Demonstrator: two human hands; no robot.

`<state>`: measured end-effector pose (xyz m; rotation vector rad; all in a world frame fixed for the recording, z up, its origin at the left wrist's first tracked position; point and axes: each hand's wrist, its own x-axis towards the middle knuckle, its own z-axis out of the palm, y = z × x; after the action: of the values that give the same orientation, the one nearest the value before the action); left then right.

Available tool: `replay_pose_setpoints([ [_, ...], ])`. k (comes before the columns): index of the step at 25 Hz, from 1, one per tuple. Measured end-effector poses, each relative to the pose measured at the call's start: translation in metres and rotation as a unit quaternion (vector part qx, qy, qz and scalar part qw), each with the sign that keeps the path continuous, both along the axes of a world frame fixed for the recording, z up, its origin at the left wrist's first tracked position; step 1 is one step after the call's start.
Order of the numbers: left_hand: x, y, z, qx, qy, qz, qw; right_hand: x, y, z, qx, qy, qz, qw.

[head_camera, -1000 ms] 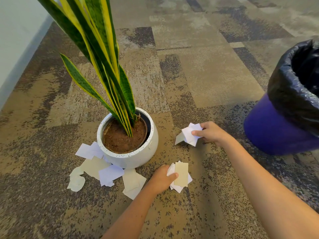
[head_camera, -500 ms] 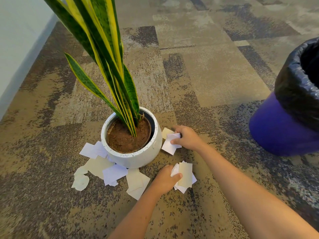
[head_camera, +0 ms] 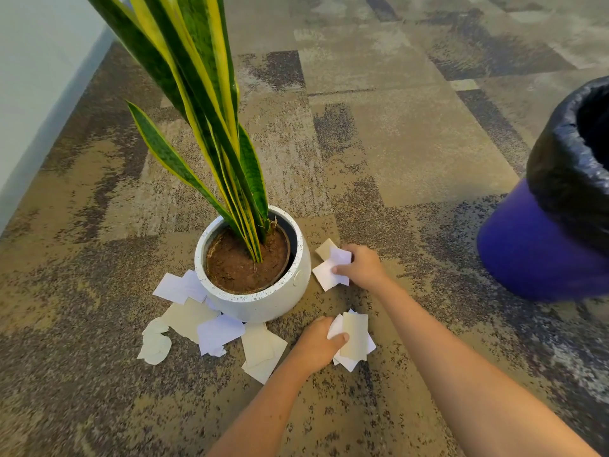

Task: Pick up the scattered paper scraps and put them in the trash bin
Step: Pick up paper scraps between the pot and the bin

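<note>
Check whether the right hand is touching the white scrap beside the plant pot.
Touching. The head view shows the right hand with its fingertips on the white scrap, which lies just right of the plant pot.

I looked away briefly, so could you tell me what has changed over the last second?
The right hand, holding white scraps, moved left to the plant pot, reaching a tan scrap. The left hand kept its paper stack; floor scraps stayed.

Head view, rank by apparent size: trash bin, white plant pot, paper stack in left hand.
1. Trash bin, though cut off by the frame edge.
2. White plant pot.
3. Paper stack in the left hand.
</note>
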<state>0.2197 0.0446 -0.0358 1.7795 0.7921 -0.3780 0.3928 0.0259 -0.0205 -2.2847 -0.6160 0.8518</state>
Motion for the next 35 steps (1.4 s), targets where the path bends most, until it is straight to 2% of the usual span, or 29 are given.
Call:
replay_pose_setpoints([
  [2, 0.0, 0.0, 0.001, 0.002, 0.001, -0.003, 1.0, 0.0, -0.016, 0.007, 0.088, 0.103, -0.1, 0.986],
  [4, 0.001, -0.001, 0.003, 0.001, 0.001, -0.006, 1.0, -0.005, -0.034, 0.014, 0.146, 0.204, -0.178, 0.952],
  [8, -0.007, -0.003, 0.008, -0.007, -0.006, 0.007, 1.0, -0.025, -0.07, 0.017, 0.134, 0.306, -0.225, 0.915],
  [11, -0.017, -0.004, 0.019, -0.068, -0.044, 0.049, 0.996, -0.046, -0.1, 0.018, 0.118, 0.33, -0.209, 0.913],
  [15, -0.02, -0.014, 0.038, -0.254, -0.072, 0.136, 0.955, -0.073, -0.128, 0.021, 0.128, 0.311, -0.151, 0.93],
  [18, -0.023, -0.023, 0.046, -0.315, -0.089, 0.155, 0.932, -0.085, -0.133, 0.026, 0.19, 0.307, -0.18, 0.915],
  [20, -0.029, -0.026, 0.052, -0.322, -0.099, 0.156, 0.928, -0.091, -0.132, 0.031, 0.212, 0.285, -0.198, 0.914],
  [22, -0.037, -0.026, 0.055, -0.266, -0.103, 0.139, 0.948, -0.094, -0.133, 0.035, 0.217, 0.259, -0.209, 0.918],
  [23, -0.042, -0.025, 0.056, -0.21, -0.104, 0.133, 0.963, -0.095, -0.134, 0.037, 0.216, 0.25, -0.214, 0.919],
  [24, -0.049, -0.023, 0.054, -0.132, -0.102, 0.131, 0.977, -0.095, -0.136, 0.04, 0.214, 0.243, -0.215, 0.921],
  [26, -0.069, -0.015, 0.044, 0.099, -0.071, 0.105, 0.987, -0.094, -0.142, 0.045, 0.206, 0.223, -0.207, 0.93],
  [28, -0.094, -0.008, 0.027, 0.301, 0.029, 0.028, 0.953, -0.09, -0.147, 0.057, 0.21, 0.195, -0.201, 0.937],
  [29, -0.105, -0.007, 0.019, 0.341, 0.086, -0.008, 0.936, -0.086, -0.148, 0.066, 0.213, 0.175, -0.198, 0.941],
  [31, -0.12, -0.008, 0.007, 0.34, 0.16, -0.079, 0.923, -0.074, -0.149, 0.09, 0.219, 0.116, -0.194, 0.949],
  [35, -0.128, -0.011, -0.002, 0.309, 0.192, -0.14, 0.921, -0.029, -0.148, 0.163, 0.28, -0.048, -0.197, 0.938],
])
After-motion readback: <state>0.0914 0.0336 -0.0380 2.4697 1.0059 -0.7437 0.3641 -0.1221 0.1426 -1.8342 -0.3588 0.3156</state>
